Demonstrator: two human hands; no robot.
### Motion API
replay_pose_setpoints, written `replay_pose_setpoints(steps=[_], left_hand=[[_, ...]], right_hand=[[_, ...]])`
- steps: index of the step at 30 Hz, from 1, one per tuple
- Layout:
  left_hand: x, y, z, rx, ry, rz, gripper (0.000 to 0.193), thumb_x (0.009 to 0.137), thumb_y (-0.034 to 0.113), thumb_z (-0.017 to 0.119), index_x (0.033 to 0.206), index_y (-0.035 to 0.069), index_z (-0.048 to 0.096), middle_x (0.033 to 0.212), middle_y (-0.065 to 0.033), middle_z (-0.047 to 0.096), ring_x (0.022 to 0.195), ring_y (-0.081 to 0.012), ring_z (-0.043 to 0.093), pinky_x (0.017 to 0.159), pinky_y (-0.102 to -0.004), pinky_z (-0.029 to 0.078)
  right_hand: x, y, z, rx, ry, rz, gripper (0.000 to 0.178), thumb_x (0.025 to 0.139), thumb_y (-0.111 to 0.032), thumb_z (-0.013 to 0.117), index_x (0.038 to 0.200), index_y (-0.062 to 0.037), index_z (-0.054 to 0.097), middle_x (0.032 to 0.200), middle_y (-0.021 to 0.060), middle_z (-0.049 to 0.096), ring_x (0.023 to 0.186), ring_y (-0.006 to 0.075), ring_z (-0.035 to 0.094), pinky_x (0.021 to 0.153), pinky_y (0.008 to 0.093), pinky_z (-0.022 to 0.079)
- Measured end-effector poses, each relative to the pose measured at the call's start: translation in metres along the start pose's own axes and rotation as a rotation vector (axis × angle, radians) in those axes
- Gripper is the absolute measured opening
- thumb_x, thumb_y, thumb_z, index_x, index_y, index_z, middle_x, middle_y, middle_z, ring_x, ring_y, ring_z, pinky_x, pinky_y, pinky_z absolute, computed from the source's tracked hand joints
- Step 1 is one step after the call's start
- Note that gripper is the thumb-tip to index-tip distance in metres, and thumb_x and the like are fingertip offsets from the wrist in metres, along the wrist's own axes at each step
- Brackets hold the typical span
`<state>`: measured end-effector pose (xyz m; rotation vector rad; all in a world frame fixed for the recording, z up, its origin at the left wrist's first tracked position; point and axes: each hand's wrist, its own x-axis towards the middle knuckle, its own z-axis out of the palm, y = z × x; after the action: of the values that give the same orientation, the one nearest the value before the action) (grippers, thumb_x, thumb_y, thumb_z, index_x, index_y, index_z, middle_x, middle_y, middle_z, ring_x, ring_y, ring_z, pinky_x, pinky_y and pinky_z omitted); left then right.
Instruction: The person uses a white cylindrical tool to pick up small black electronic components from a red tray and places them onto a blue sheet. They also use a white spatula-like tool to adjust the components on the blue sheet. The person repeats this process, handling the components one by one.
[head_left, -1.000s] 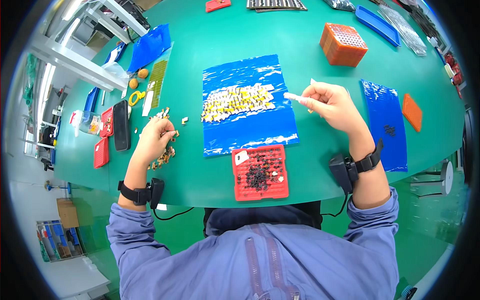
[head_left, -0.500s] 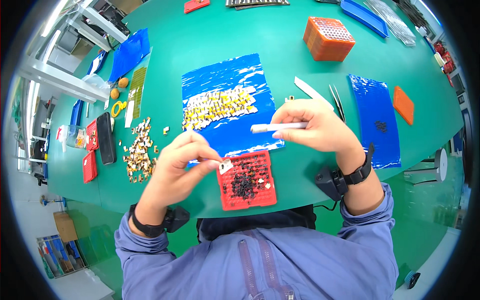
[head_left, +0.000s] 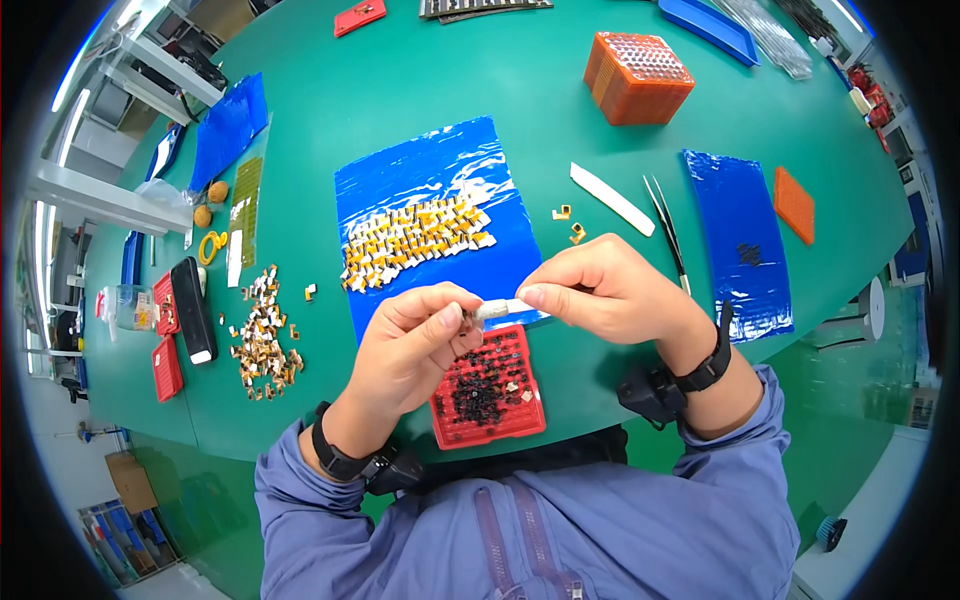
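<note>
My left hand (head_left: 415,345) is closed in a pinch above the red tray, on a small white piece with a dark spot that its fingers now mostly hide. My right hand (head_left: 610,298) grips a thin white stick (head_left: 515,306). The stick's thicker greyish end meets the left fingertips; whether it touches the small piece I cannot tell. Under the hands lies the red tray (head_left: 530,425), full of small holes, with a heap of tiny black parts (head_left: 477,398) and a few pale ones in it. Beyond it, rows of small white and yellow pieces (head_left: 415,240) lie on a blue sheet (head_left: 400,165).
Loose gold-and-white pieces (head_left: 262,345) lie to the left, near a black case (head_left: 193,310). On the right are tweezers (head_left: 668,230), a white strip (head_left: 612,200), a second blue sheet (head_left: 715,190) and an orange plate (head_left: 794,205). An orange tray stack (head_left: 640,90) stands farther back.
My hands have come together: the left moved up and right with the small piece, the right lowered slightly and brought the stick's end to it. The view has shifted a little.
</note>
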<state>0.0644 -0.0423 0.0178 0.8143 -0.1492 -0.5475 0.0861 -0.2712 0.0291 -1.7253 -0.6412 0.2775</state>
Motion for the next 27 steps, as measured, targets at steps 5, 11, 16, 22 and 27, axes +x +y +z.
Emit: replay_pose_setpoints(steps=[5,11,16,22,27], left_hand=[[-0.001,-0.006,0.002,0.004,-0.005,-0.032,0.014,0.09,0.012,0.056,0.1,0.003,0.052,0.087,-0.0063,0.054,0.079,-0.0161,0.055,0.068,-0.0297,0.044],[0.002,-0.01,-0.003,-0.069,-0.091,-0.033,0.01,0.089,0.008,0.056,0.091,0.006,0.047,0.085,-0.0061,0.054,0.078,-0.0145,0.057,0.069,-0.027,0.047],[0.003,-0.013,-0.005,-0.134,-0.101,-0.039,0.008,0.089,0.006,0.056,0.091,0.005,0.048,0.086,-0.0065,0.055,0.078,-0.0147,0.059,0.07,-0.0261,0.049],[0.004,-0.011,-0.003,-0.136,-0.127,-0.057,0.008,0.089,0.006,0.055,0.091,0.005,0.047,0.085,-0.0075,0.056,0.078,-0.015,0.059,0.07,-0.0267,0.05],[0.002,-0.011,-0.001,-0.073,-0.114,-0.067,0.007,0.09,0.006,0.054,0.091,0.005,0.047,0.085,-0.0084,0.057,0.076,-0.014,0.059,0.07,-0.0273,0.051]], right_hand=[[0.0,-0.008,-0.006,-0.04,-0.096,0.05,0.014,0.087,-0.011,0.061,0.088,0.0012,0.067,0.067,0.008,0.062,0.058,0.0119,0.055,0.052,0.0258,0.042],[0.0,-0.009,-0.008,-0.024,-0.116,0.046,0.011,0.084,-0.011,0.065,0.087,0.0,0.067,0.066,0.0063,0.061,0.057,0.0099,0.053,0.051,0.0243,0.039],[0.004,-0.007,-0.008,-0.109,-0.064,-0.09,0.012,0.084,-0.014,0.064,0.086,-0.002,0.066,0.06,0.0019,0.053,0.052,0.0062,0.044,0.047,0.0231,0.034],[-0.001,-0.007,-0.007,0.084,-0.129,0.076,0.014,0.085,-0.016,0.064,0.087,-0.0015,0.063,0.06,-0.001,0.054,0.052,0.0049,0.044,0.047,0.0221,0.033],[0.001,-0.014,-0.012,-0.012,-0.156,0.072,0.013,0.086,-0.014,0.062,0.086,-0.0006,0.062,0.063,-0.0014,0.057,0.054,0.0042,0.046,0.048,0.021,0.036]])
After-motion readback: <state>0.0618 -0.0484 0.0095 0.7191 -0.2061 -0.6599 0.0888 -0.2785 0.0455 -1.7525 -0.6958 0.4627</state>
